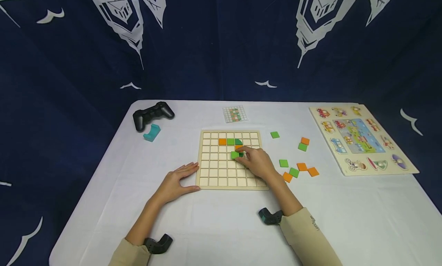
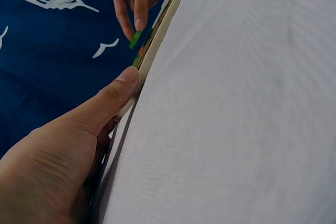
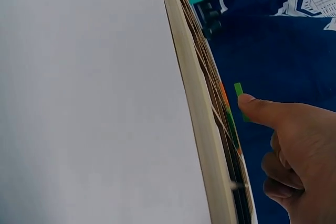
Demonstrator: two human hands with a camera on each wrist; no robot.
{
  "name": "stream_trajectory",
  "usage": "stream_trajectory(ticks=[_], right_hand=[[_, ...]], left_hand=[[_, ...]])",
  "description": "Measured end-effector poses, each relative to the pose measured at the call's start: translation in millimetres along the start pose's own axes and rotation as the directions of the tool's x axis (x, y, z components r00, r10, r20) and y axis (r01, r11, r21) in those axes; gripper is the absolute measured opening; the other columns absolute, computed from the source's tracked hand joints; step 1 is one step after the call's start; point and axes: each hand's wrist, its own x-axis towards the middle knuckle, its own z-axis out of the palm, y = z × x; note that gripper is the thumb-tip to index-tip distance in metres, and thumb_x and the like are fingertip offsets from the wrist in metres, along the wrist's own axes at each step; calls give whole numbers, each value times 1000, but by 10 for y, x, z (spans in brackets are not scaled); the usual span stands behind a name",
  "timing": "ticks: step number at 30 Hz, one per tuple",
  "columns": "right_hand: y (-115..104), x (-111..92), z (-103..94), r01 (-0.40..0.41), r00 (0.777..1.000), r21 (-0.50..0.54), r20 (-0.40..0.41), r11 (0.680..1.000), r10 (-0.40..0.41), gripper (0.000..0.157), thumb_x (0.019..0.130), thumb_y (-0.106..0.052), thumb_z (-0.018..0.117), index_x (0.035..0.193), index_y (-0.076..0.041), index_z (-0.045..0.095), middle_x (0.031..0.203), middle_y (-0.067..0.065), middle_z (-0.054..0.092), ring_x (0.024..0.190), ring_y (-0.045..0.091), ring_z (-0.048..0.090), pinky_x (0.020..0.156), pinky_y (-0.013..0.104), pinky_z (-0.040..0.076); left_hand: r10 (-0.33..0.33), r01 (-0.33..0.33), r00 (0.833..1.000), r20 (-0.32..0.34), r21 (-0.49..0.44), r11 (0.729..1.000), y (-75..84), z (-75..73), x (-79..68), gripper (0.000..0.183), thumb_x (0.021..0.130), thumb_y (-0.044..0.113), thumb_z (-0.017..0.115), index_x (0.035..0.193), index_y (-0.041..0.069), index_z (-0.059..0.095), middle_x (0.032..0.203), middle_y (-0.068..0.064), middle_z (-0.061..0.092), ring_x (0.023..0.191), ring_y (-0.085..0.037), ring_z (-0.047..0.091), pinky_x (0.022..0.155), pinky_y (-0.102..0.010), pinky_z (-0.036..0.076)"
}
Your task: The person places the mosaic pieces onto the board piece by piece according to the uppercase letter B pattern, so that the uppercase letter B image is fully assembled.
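A wooden grid board [image 1: 217,173] lies on the table, with an orange tile [image 1: 222,142], a green tile [image 1: 230,142] and a dark green rounded piece [image 1: 238,142] in one of its upper rows. My right hand [image 1: 258,161] pinches a square green tile [image 1: 235,155] between thumb and fingertips; in the right wrist view this tile [image 3: 238,88] stands tilted just off the board. Under those fingers another orange tile [image 1: 238,147] shows in part. At the board's left edge my left hand [image 1: 177,182] rests with fingers extended, its thumb [image 2: 127,75] touching the rim.
Several loose green and orange tiles [image 1: 302,166] lie right of the board. Behind it is a small pattern card [image 1: 235,114]. A picture puzzle board [image 1: 362,139] occupies the far right; a black game controller [image 1: 153,114] and a teal curved piece [image 1: 152,132] sit at the back left.
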Motion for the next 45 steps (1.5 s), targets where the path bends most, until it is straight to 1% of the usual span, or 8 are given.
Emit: stream_trajectory(ticks=[3,6,13,25,34,41,45], right_hand=[[-31,30,64,0,1000,-9,25,1000,0,34,84,-31,68,111,-11,66,48,-6,39,42,7,29,39,24,27],[-40,49,106,8,999,-25,33,1000,-7,34,84,-32,68,111,-12,67,47,-7,41,41,7,31,39,24,29],[-26,76,145,6,999,-32,32,999,-5,34,85,-32,67,112,-12,66,47,-7,39,40,7,29,38,23,27],[-27,92,148,-2,1000,-41,18,999,3,34,84,-32,69,110,-11,67,47,-6,39,41,7,28,39,23,27],[-8,72,121,-2,1000,-25,19,1000,3,35,84,-32,69,112,-12,66,47,-6,40,41,9,30,40,25,28],[1,76,122,6,1000,-17,26,1000,-5,33,85,-32,67,111,-12,67,46,-7,37,42,8,26,40,25,26],[-15,40,64,-7,1000,-10,29,1000,7,35,84,-33,68,112,-12,67,46,-7,37,42,7,27,40,25,26]], left_hand=[[0,0,1000,2,-2,1000,0,2,-5,71,72,47,74,130,11,54,136,4,47,128,-17,40,105,-41,33],[-3,3,1000,7,-2,1000,7,-1,-12,71,72,47,74,130,11,54,136,3,46,128,-17,40,105,-41,33],[3,-3,1000,3,-2,1000,12,-16,-5,71,72,46,75,130,11,54,136,3,47,128,-17,40,105,-40,32],[16,-16,1000,-1,-4,1000,0,-14,4,71,72,45,75,130,10,54,136,2,47,128,-17,39,105,-40,33],[-11,11,1000,13,-9,1000,-1,-9,-5,72,72,46,74,131,11,53,137,3,46,129,-16,38,106,-40,31],[6,-5,1000,9,-8,1000,-16,-1,-1,72,72,48,73,131,11,54,137,3,46,128,-16,39,106,-40,32],[6,-6,1000,5,-12,1000,-20,11,2,72,72,49,73,131,12,54,137,3,46,128,-15,39,106,-40,32]])
